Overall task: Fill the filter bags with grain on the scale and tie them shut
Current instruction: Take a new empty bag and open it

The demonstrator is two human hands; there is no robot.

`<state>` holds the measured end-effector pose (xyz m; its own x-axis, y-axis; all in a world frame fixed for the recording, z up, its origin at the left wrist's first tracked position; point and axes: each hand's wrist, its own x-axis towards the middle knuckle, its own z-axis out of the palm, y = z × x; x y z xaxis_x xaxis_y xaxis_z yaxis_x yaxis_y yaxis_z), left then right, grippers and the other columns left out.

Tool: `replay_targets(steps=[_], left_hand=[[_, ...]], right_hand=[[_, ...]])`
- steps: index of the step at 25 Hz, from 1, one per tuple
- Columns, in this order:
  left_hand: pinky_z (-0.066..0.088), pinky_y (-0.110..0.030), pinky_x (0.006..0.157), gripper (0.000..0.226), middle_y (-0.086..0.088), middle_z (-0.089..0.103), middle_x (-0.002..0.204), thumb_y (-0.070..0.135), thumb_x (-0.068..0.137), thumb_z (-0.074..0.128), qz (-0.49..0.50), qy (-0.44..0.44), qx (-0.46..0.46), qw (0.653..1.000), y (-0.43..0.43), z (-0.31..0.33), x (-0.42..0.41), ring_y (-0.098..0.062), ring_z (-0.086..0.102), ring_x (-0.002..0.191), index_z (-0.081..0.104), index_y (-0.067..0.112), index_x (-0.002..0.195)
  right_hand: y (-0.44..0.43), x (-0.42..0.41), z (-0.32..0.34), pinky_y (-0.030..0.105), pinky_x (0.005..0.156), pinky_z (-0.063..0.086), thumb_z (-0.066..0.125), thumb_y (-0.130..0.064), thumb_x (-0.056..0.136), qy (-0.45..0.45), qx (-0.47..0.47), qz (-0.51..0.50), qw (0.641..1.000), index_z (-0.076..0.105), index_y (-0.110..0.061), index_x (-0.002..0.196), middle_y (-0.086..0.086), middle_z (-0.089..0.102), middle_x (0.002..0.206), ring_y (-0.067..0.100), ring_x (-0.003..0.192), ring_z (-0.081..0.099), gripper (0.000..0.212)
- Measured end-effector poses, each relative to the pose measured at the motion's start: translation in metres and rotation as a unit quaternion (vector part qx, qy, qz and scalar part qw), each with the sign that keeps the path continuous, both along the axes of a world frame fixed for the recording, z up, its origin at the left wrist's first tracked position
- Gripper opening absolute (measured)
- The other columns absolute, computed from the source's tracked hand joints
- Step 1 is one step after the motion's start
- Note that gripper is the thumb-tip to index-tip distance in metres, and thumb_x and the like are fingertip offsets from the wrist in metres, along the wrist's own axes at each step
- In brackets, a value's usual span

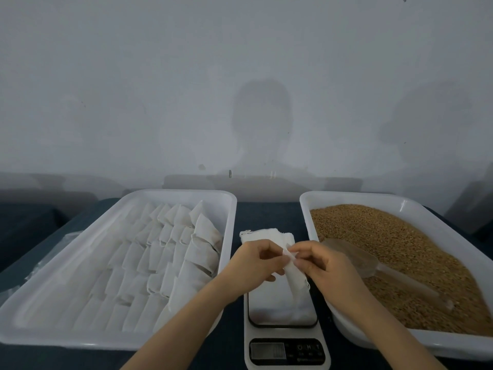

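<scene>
White filter bag [293, 276] hangs over the scale [282, 313], left hand [254, 264] and right hand [321, 265] pinching its top, I guess to open it.

A pale grey wall [106, 76], dimly lit, rises behind a dark blue tabletop [266, 214].

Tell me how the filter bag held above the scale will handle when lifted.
Probably floppy: the filter bag hangs limp from where the left hand and right hand pinch it. Likely very light: it looks thin and flat, no bulge. It would probably fold rather than hold shape.
</scene>
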<state>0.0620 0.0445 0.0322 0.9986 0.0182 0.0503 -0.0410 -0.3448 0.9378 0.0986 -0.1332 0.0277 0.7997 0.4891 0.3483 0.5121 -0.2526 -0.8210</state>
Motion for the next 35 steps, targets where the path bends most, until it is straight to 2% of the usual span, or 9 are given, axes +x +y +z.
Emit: replay_targets(steps=[4, 10, 14, 18, 20, 24, 28, 32, 35], left_hand=[[0.051, -0.013, 0.066, 0.010, 0.010, 0.070, 0.074, 0.027, 0.087, 0.069, 0.037, -0.030, 0.013, 0.999, 0.001, 0.003, 0.000, -0.004, 0.066, 0.074, 0.066, 0.027, 0.078], [0.039, -0.013, 0.084, 0.014, 0.024, 0.061, 0.099, 0.035, 0.081, 0.074, 0.079, -0.113, 0.093, 0.986, 0.001, 0.003, -0.001, 0.003, 0.053, 0.101, 0.065, 0.037, 0.070], [0.023, -0.020, 0.104, 0.012, 0.025, 0.051, 0.125, 0.038, 0.082, 0.071, 0.038, -0.137, 0.144, 0.979, 0.002, 0.001, 0.001, 0.004, 0.031, 0.129, 0.063, 0.043, 0.077], [0.041, -0.004, 0.079, 0.009, 0.018, 0.057, 0.110, 0.033, 0.097, 0.051, 0.022, -0.059, 0.088, 0.994, 0.003, -0.001, 0.004, 0.000, 0.053, 0.105, 0.050, 0.039, 0.103], [0.040, -0.002, 0.070, 0.011, 0.021, 0.056, 0.098, 0.028, 0.098, 0.052, 0.044, -0.054, 0.115, 0.991, 0.004, -0.004, 0.006, 0.002, 0.054, 0.095, 0.050, 0.036, 0.105], [0.037, 0.003, 0.074, 0.012, 0.024, 0.060, 0.088, 0.022, 0.094, 0.060, 0.040, -0.100, 0.127, 0.986, 0.004, -0.003, 0.006, 0.016, 0.054, 0.087, 0.061, 0.033, 0.091], [0.041, -0.004, 0.076, 0.012, 0.023, 0.061, 0.083, 0.019, 0.093, 0.062, 0.015, -0.158, 0.135, 0.978, 0.002, -0.002, 0.003, 0.010, 0.057, 0.085, 0.066, 0.030, 0.091], [0.040, -0.003, 0.066, 0.030, 0.018, 0.055, 0.089, 0.031, 0.084, 0.072, 0.009, -0.075, 0.127, 0.989, 0.006, 0.001, 0.002, -0.001, 0.055, 0.083, 0.053, 0.039, 0.106], [0.041, -0.003, 0.068, 0.022, 0.019, 0.057, 0.091, 0.027, 0.086, 0.070, 0.034, -0.072, 0.131, 0.988, 0.014, 0.003, 0.006, -0.003, 0.056, 0.087, 0.055, 0.041, 0.093]], right_hand=[[-0.001, 0.001, -0.002, 0.016, 0.065, 0.050, 0.068, -0.011, 0.084, -0.022, 0.010, -0.061, 0.998, 0.064, -0.024, 0.083, -0.010, 0.067, 0.080, 0.005, 0.071, 0.064, 0.014], [0.003, 0.003, -0.003, 0.012, 0.067, 0.046, 0.072, -0.003, 0.079, -0.154, -0.051, -0.075, 0.984, 0.075, -0.020, 0.085, -0.010, 0.066, 0.078, 0.003, 0.076, 0.061, 0.018], [0.001, 0.002, -0.001, 0.008, 0.068, 0.043, 0.073, -0.007, 0.078, -0.081, -0.034, -0.049, 0.995, 0.073, -0.033, 0.081, -0.012, 0.066, 0.076, -0.001, 0.078, 0.061, 0.026], [0.000, -0.003, 0.006, 0.011, 0.071, 0.045, 0.072, -0.027, 0.075, -0.036, 0.008, -0.043, 0.998, 0.072, -0.040, 0.077, -0.016, 0.068, 0.081, 0.001, 0.080, 0.062, 0.013], [-0.001, -0.003, 0.006, 0.011, 0.071, 0.046, 0.071, -0.019, 0.079, -0.045, 0.001, -0.047, 0.998, 0.071, -0.039, 0.082, -0.015, 0.068, 0.081, 0.001, 0.081, 0.062, 0.020], [-0.001, -0.001, 0.003, 0.011, 0.070, 0.047, 0.064, -0.004, 0.085, -0.039, -0.058, -0.026, 0.997, 0.070, -0.036, 0.084, -0.009, 0.070, 0.083, 0.000, 0.081, 0.062, 0.033], [0.000, 0.000, 0.002, 0.008, 0.062, 0.042, 0.068, -0.006, 0.080, -0.008, -0.056, -0.041, 0.998, 0.067, -0.040, 0.063, -0.013, 0.069, 0.075, -0.003, 0.070, 0.061, 0.038], [-0.003, 0.002, 0.002, 0.008, 0.060, 0.042, 0.068, -0.008, 0.082, 0.006, -0.024, -0.060, 0.998, 0.069, -0.038, 0.066, -0.020, 0.068, 0.075, -0.003, 0.068, 0.061, 0.034], [-0.004, 0.003, 0.002, 0.017, 0.059, 0.043, 0.063, -0.007, 0.086, 0.009, -0.035, -0.055, 0.998, 0.075, -0.021, 0.076, -0.004, 0.069, 0.072, 0.009, 0.065, 0.061, 0.021]])
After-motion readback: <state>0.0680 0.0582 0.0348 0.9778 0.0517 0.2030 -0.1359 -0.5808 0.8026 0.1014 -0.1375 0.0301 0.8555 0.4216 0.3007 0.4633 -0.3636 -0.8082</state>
